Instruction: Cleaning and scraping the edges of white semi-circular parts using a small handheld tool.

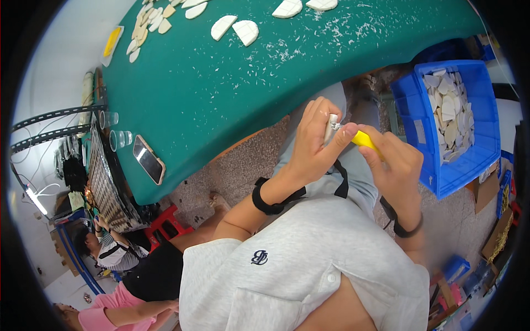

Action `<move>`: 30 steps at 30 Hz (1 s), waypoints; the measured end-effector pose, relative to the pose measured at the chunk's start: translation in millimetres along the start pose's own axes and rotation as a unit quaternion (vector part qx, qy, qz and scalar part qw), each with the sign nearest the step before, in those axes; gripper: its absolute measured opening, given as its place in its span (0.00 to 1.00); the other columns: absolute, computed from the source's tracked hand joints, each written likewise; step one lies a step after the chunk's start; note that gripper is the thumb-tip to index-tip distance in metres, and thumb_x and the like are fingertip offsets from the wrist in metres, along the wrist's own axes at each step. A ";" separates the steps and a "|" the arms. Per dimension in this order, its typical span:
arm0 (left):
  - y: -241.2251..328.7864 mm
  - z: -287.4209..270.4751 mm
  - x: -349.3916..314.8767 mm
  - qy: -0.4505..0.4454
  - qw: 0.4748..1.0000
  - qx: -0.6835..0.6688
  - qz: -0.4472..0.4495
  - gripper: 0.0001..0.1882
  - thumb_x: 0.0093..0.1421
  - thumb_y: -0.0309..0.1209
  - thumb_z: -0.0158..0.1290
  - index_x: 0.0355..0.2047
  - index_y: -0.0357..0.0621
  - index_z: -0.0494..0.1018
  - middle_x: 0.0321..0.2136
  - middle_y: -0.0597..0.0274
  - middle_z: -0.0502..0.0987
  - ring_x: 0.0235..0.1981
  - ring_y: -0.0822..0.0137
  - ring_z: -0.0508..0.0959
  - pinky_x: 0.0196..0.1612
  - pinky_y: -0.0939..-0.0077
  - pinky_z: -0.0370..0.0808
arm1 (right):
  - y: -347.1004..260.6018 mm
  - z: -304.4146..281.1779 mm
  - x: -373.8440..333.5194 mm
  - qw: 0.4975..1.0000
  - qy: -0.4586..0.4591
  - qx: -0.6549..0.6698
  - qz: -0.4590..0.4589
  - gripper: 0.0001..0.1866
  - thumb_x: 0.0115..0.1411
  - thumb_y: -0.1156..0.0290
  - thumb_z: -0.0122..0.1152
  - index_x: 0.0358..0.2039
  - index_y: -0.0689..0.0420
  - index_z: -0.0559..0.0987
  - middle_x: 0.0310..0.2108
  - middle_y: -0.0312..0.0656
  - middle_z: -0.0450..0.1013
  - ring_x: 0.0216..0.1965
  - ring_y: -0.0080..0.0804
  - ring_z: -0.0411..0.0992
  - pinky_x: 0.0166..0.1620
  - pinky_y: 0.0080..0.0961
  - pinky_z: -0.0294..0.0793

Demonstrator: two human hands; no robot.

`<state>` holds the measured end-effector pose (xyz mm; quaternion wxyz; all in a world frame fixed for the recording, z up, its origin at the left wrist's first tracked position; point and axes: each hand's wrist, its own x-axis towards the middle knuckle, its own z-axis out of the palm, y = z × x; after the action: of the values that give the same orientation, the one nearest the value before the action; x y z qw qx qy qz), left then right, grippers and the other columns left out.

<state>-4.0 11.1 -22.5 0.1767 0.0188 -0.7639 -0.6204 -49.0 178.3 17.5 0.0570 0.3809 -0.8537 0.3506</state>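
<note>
My left hand (pixel 312 140) is closed round a small white piece (pixel 330 126), most of it hidden by the fingers. In my right hand (pixel 398 168) is a yellow-handled tool (pixel 365 142). Its short metal tip meets the white piece, beside my left thumb; the exact kind of tool cannot be made out. Both hands are in front of my body, off the near edge of the green-covered table (pixel 182 105). Over the cloth lie thin white shavings (pixel 290 52) and several white half-round pieces (pixel 245 33).
A blue crate (pixel 486 129) full of pale flat pieces stands at the right. More pieces (pixel 152 19) lie at the table's far left, near a yellow-and-white container (pixel 112 44). A phone (pixel 148 160) and clear cups (pixel 119 139) line the left edge. Other people (pixel 118 251) sit at lower left.
</note>
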 end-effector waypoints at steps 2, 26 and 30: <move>0.7 -0.2 0.4 0.003 1.000 0.014 0.019 0.17 0.59 0.40 0.53 0.25 0.38 0.63 0.23 0.59 0.61 0.26 0.62 0.60 0.30 0.69 0.58 | -1.2 -2.4 1.2 1.000 -0.012 -0.023 -0.005 0.15 0.52 0.64 0.64 0.40 0.53 0.80 0.18 0.36 0.66 0.15 0.31 0.64 0.19 0.25 0.61; 3.6 2.1 1.0 -0.020 0.999 0.034 -0.007 0.19 0.58 0.42 0.54 0.27 0.38 0.64 0.24 0.58 0.62 0.27 0.61 0.62 0.30 0.69 0.60 | 2.0 -1.7 -2.9 0.999 0.010 0.026 0.016 0.13 0.52 0.63 0.64 0.38 0.52 0.81 0.17 0.36 0.67 0.15 0.32 0.65 0.19 0.25 0.61; 3.2 3.0 0.3 -0.027 0.999 0.033 -0.011 0.19 0.58 0.42 0.54 0.27 0.38 0.64 0.23 0.58 0.61 0.27 0.61 0.61 0.30 0.69 0.60 | 3.6 -2.3 -3.6 1.000 0.009 0.025 0.014 0.13 0.52 0.64 0.64 0.38 0.53 0.80 0.17 0.36 0.67 0.14 0.32 0.65 0.19 0.25 0.61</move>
<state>-4.5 14.6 -19.9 0.1487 0.0163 -0.7879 -0.5973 -49.4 183.6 15.9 0.0500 0.3666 -0.8494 0.3763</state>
